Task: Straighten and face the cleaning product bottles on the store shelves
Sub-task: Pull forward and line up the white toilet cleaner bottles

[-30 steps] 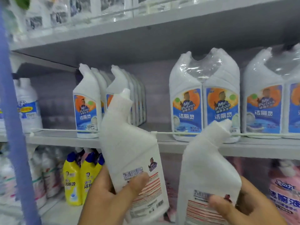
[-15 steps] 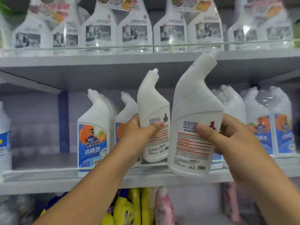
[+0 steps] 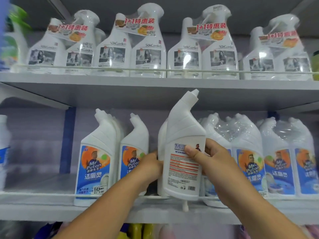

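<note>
Clearly held the front bottle (image 3: 183, 152) in the right hand (image 3: 212, 163), thumb laid across its label and fingers curled round the far side. Stood it at the middle shelf (image 3: 51, 213), base at the wire rail (image 3: 43, 194), tilted slightly, back label outward and nozzle close under the upper shelf (image 3: 155, 87). Kept a second bottle (image 3: 161, 135) directly behind it, touching, with the left hand (image 3: 150, 166) seemingly wrapped round its left side; could not see those fingers, hidden behind.

Risked most of all leaving the front bottle facing backwards unless turned half round. Risked knocking the nozzle against the upper shelf if lifted over the rail too steeply. Could have caught the base on the rail and tipped it forward off the shelf if let go early. Could have toppled the second bottle, squeezed into a narrow gap and largely out of sight. Might have nudged the faced bottle (image 3: 134, 152) just to the left, or scraped the wrapped twin packs (image 3: 248, 161) just to the right, skewing either row.
</note>
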Action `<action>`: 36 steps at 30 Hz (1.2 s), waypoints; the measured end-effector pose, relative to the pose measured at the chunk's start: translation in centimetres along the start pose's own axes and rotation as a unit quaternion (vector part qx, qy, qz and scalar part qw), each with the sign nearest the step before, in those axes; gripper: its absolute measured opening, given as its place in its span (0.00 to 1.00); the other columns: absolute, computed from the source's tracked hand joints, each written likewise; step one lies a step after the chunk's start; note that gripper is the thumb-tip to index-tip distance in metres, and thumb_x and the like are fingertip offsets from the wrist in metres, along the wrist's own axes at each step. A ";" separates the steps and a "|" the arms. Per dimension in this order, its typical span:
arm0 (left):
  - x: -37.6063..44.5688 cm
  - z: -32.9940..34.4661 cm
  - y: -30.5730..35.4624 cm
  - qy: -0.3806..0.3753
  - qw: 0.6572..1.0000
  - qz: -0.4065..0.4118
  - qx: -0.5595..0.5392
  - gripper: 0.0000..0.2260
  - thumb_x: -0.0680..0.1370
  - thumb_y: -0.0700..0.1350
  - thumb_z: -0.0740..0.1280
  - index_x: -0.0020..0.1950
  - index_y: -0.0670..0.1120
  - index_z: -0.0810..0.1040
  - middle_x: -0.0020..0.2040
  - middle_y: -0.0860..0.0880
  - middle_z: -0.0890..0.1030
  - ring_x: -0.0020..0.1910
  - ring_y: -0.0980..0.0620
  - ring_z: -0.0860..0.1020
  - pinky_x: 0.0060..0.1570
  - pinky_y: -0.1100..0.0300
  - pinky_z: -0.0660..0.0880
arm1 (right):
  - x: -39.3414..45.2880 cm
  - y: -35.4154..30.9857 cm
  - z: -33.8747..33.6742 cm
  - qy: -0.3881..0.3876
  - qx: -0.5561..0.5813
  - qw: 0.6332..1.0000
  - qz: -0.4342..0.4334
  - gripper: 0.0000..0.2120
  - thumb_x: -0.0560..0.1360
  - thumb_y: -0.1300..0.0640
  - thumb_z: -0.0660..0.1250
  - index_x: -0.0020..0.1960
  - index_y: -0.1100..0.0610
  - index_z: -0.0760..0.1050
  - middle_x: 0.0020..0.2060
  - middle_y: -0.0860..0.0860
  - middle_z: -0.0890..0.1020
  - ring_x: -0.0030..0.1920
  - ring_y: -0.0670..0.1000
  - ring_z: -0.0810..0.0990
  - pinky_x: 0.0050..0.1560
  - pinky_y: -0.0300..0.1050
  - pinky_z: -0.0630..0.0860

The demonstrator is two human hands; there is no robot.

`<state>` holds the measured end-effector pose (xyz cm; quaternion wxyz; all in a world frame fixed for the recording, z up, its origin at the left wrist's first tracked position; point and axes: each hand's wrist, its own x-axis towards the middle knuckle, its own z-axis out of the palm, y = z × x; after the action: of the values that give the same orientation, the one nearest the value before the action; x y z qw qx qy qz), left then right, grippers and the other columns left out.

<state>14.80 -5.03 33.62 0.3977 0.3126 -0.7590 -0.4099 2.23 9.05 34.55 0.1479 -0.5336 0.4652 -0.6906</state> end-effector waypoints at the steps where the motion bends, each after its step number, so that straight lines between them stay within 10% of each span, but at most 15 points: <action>1: -0.1 -0.5 0.2 0.006 1.000 -0.013 0.000 0.08 0.80 0.51 0.70 0.58 0.52 0.82 0.47 0.52 0.88 0.48 0.50 0.87 0.56 0.49 0.82 | 0.2 0.2 0.2 -0.004 0.003 1.000 -0.001 0.09 0.75 0.55 0.75 0.54 0.50 0.82 0.46 0.48 0.88 0.45 0.48 0.88 0.46 0.48 0.83; 4: -1.2 -2.9 1.4 0.037 0.996 -0.014 -0.078 0.10 0.83 0.49 0.65 0.58 0.46 0.82 0.54 0.44 0.87 0.56 0.46 0.85 0.61 0.50 0.81 | 1.0 0.6 0.9 -0.010 0.008 1.000 -0.020 0.08 0.75 0.54 0.75 0.54 0.49 0.81 0.44 0.44 0.88 0.42 0.44 0.87 0.39 0.39 0.82; 10: -5.2 -6.8 6.5 0.224 0.962 0.153 0.034 0.03 0.82 0.51 0.67 0.53 0.55 0.80 0.50 0.57 0.85 0.47 0.57 0.85 0.56 0.50 0.82 | 2.7 1.1 4.1 -0.035 -0.020 0.999 -0.026 0.12 0.73 0.47 0.76 0.55 0.48 0.81 0.46 0.45 0.88 0.46 0.47 0.87 0.49 0.53 0.84; 20: -5.2 -5.0 12.0 0.294 0.876 0.092 0.371 0.30 0.73 0.75 0.60 0.55 0.49 0.73 0.46 0.52 0.77 0.47 0.48 0.78 0.38 0.55 0.70 | 1.4 1.7 8.3 0.050 -0.124 0.987 -0.088 0.14 0.72 0.43 0.75 0.50 0.46 0.74 0.41 0.43 0.82 0.40 0.41 0.81 0.36 0.39 0.76; 25: -2.3 -5.4 14.2 0.246 0.904 0.092 0.338 0.19 0.75 0.61 0.71 0.43 0.47 0.72 0.41 0.48 0.80 0.35 0.48 0.81 0.33 0.57 0.76 | 0.9 2.2 9.5 0.100 -0.112 0.979 -0.141 0.19 0.72 0.45 0.75 0.52 0.46 0.66 0.46 0.43 0.76 0.44 0.43 0.79 0.37 0.44 0.78; 30: -2.2 -6.3 13.5 0.192 0.947 0.116 0.231 0.12 0.77 0.50 0.74 0.52 0.43 0.81 0.45 0.43 0.84 0.38 0.43 0.86 0.41 0.48 0.85 | 1.0 2.2 9.5 0.051 -0.104 0.982 -0.151 0.23 0.74 0.47 0.75 0.55 0.46 0.62 0.53 0.45 0.71 0.50 0.43 0.77 0.39 0.34 0.75; 36: -2.0 -8.7 12.2 0.142 0.976 0.120 0.110 0.11 0.79 0.47 0.73 0.58 0.44 0.80 0.49 0.45 0.84 0.41 0.51 0.84 0.29 0.62 0.79 | 2.8 1.1 6.1 -0.017 -0.102 0.988 -0.113 0.16 0.77 0.38 0.66 0.59 0.45 0.71 0.59 0.42 0.77 0.56 0.39 0.78 0.51 0.36 0.75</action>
<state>21.50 -0.92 46.61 0.5107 0.3160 -0.7674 -0.2245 6.13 3.58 35.27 0.0217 -0.6069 0.4671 -0.6427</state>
